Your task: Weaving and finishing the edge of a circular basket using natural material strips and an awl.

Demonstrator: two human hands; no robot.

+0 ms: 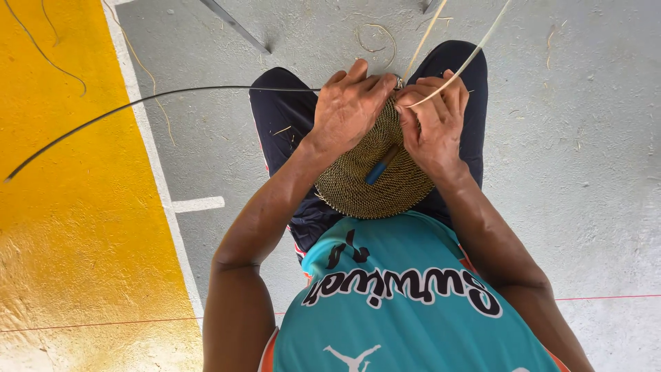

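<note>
Mid-weave, with the round woven disc (365, 176) on the lap, the left hand (348, 107) clamps its far rim and the right hand (430, 124) pinches a pale strip (454, 72), likely needing threading and tightening.

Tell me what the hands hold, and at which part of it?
Both hands grip the round woven disc at its far edge. The left hand also pins a long dark rod there; the right hand's fingers pinch a pale strip.
</note>
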